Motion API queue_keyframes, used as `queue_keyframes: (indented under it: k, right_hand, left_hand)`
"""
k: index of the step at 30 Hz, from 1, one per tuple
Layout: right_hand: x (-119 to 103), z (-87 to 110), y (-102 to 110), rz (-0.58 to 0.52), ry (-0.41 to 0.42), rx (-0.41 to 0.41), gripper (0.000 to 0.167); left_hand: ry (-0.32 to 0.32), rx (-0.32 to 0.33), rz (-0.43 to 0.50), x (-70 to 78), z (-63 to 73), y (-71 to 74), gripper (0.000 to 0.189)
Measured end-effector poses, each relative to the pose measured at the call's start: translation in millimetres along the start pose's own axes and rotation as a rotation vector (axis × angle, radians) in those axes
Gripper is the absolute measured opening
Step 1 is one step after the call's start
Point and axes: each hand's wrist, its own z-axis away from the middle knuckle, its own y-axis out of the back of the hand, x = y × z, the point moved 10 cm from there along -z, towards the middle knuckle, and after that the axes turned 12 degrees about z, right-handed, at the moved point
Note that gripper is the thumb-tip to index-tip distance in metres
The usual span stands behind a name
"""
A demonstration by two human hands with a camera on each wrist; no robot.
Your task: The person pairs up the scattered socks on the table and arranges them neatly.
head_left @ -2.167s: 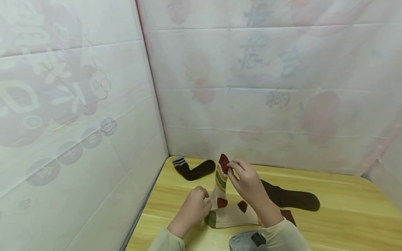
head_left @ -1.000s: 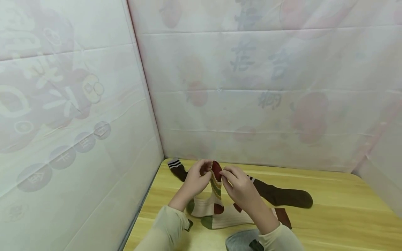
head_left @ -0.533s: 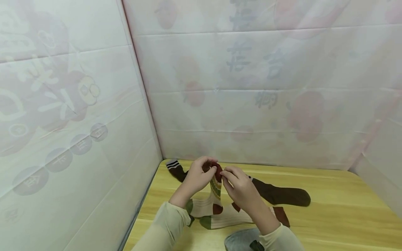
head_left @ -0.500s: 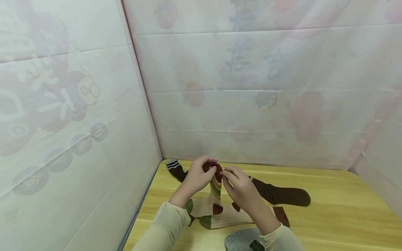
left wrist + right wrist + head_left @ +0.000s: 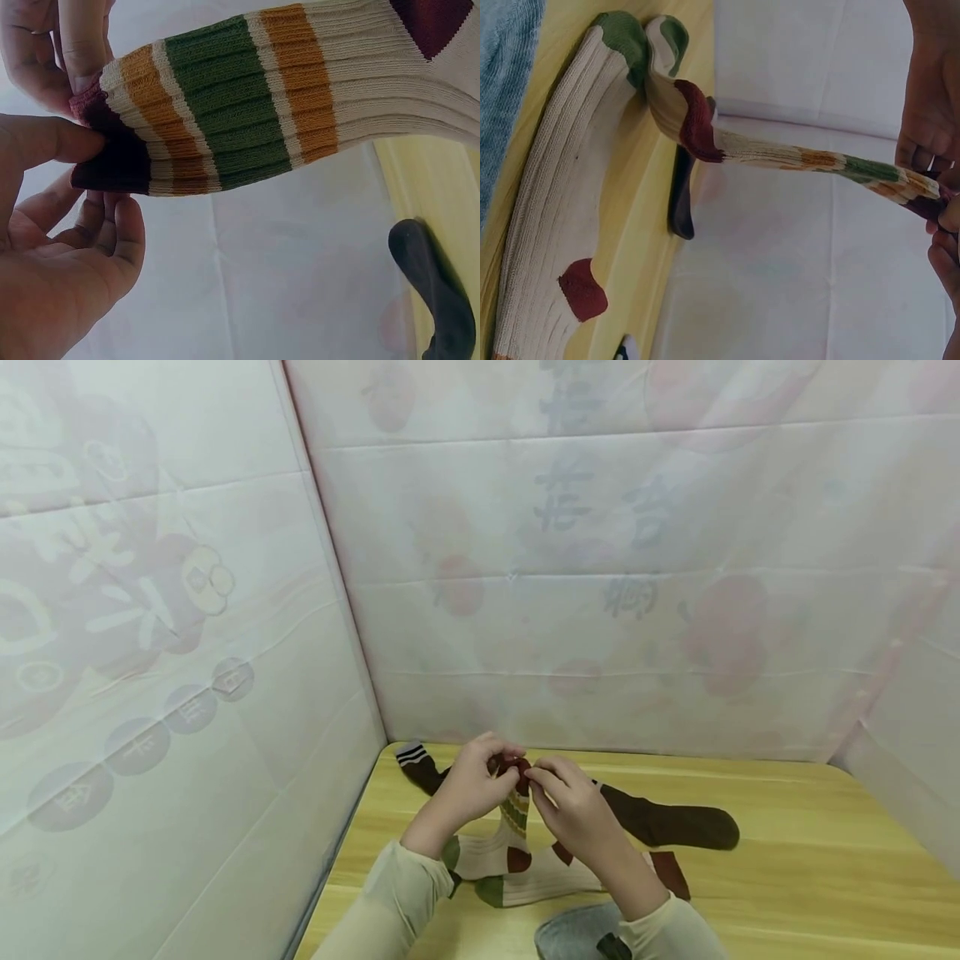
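Note:
Both hands hold up a cream ribbed sock [image 5: 513,818] by its dark red cuff. Its leg has orange and green stripes, plain in the left wrist view [image 5: 232,101]; the red heel and green toe hang low, close over the table. My left hand [image 5: 474,783] grips the cuff from the left, the thumb pressed at its opening. Opposite it, my right hand [image 5: 576,802] pinches the cuff's right edge between thumb and fingers. A matching cream sock [image 5: 551,883] lies flat just below, partly covered by the right forearm. In the right wrist view the held sock [image 5: 780,155] appears edge-on.
Two dark brown socks lie on the yellow wooden table [image 5: 810,877]: one striped-cuff sock [image 5: 420,770] at back left, another brown sock [image 5: 675,822] to the right. A grey-blue fabric item [image 5: 573,933] sits at the front. Printed white fabric walls [image 5: 600,610] enclose the back and sides.
My left hand has risen from the lower part of the sock to its cuff, beside the right hand. The red cuff now looks more gathered between the fingers. The view has shifted slightly.

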Motion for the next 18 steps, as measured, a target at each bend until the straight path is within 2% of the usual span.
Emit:
queue_keyframes:
  k: [9, 12, 16, 18]
  right_hand:
    - [0.4, 1.1, -2.2, 0.01, 0.0, -0.002, 0.035]
    - [1.3, 0.8, -2.9, 0.017, -0.009, -0.021, 0.03]
    - [3.5, 0.3, -4.6, 0.011, -0.027, -0.055, 0.012]
    - [3.7, 0.0, -4.8, 0.009, -0.028, -0.06, 0.011]
  left_hand:
    - [0.014, -0.007, -0.015, -2.8, 2.7, -0.2, 0.021]
    - [0.013, -0.004, -0.03, -5.8, 4.1, 1.3, 0.019]
    - [0.021, 0.003, -0.05, -12.4, 5.3, 3.0, 0.016]
    - [0.037, 0.008, -0.049, -16.6, 6.2, 3.2, 0.015]
